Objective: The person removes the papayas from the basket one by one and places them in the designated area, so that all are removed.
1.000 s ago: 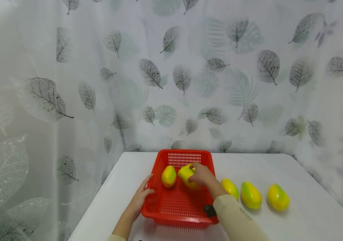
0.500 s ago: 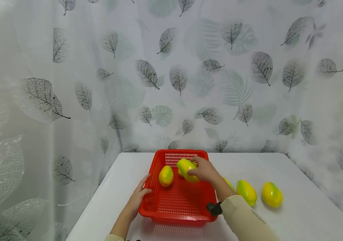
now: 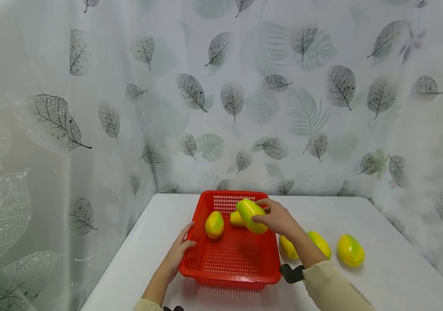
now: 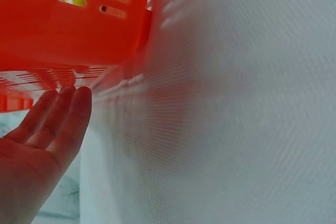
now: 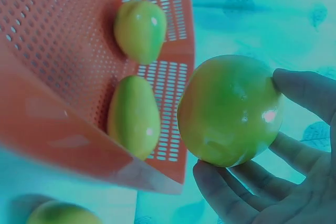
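Above the right side of the red plastic basket [image 3: 229,278], my right hand [image 3: 279,218] holds a yellow-green mango [image 3: 251,216] between thumb and fingers. In the right wrist view the held mango [image 5: 231,111] is clear of the basket's floor, with fingertips [image 5: 210,174] pressed on its skin. Two more mangoes lie in the basket: one at the left [image 3: 215,224] and one at the back [image 3: 237,219], partly hidden behind the held one. My left hand [image 3: 174,255] rests against the basket's left side, its fingers [image 4: 71,114] straight in the left wrist view.
Right of the basket, several mangoes lie on the white table [image 3: 392,276]: one beside the basket wall [image 3: 288,247], one partly behind my right forearm [image 3: 320,242], and one farther right [image 3: 351,250]. A leaf-print curtain [image 3: 221,108] hangs behind the table.
My right hand has lifted the mango up from the basket and carried it slightly right. The mango at the back now shows beneath it. My left hand stays at the basket's side.
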Motion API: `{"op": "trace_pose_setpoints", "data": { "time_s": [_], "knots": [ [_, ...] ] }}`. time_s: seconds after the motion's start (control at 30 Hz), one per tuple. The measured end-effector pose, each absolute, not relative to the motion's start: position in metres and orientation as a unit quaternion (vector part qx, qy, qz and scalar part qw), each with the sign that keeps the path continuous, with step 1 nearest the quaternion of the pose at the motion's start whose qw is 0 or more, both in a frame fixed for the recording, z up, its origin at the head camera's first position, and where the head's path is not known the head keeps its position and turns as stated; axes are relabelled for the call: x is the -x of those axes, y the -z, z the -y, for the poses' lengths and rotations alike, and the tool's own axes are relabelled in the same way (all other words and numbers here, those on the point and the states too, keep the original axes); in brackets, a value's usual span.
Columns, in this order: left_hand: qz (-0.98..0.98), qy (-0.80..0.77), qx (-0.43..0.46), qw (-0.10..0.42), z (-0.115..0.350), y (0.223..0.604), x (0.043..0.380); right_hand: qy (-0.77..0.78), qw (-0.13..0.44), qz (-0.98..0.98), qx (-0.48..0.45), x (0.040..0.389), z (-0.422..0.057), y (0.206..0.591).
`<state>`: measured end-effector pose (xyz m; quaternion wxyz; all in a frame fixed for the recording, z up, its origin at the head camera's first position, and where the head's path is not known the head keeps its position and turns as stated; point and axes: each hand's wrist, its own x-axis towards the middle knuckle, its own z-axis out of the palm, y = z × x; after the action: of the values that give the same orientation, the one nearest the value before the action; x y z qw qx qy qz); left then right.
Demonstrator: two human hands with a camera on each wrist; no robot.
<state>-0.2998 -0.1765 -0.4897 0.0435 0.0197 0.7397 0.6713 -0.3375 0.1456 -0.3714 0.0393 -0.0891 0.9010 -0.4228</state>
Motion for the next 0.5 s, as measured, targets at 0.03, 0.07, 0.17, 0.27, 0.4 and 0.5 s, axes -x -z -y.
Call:
{"op": "trace_pose_setpoints", "data": {
  "time_s": [0.03,0.07,0.17,0.27,0.4,0.5],
  "knots": [
    [-0.740,-0.671,-0.020,0.044,0.176,0.490,0.300,0.423,0.039,-0.901,0.088,0.336,-0.148,0.370],
    [-0.740,-0.671,-0.019,0.043,0.176,0.489,0.300,0.425,0.039,-0.900,0.085,0.334,-0.151,0.369],
    [-0.742,-0.669,-0.014,0.041,0.176,0.489,0.300,0.419,0.038,-0.903,0.085,0.329,-0.159,0.367],
    [-0.743,-0.668,-0.012,0.036,0.175,0.489,0.299,0.412,0.036,-0.907,0.079,0.323,-0.166,0.367],
    [-0.741,-0.671,-0.013,0.036,0.175,0.489,0.300,0.425,0.044,-0.902,0.068,0.316,-0.175,0.366],
    [-0.739,-0.672,-0.013,0.038,0.174,0.489,0.300,0.434,0.052,-0.897,0.062,0.309,-0.181,0.365]
  ]
}}
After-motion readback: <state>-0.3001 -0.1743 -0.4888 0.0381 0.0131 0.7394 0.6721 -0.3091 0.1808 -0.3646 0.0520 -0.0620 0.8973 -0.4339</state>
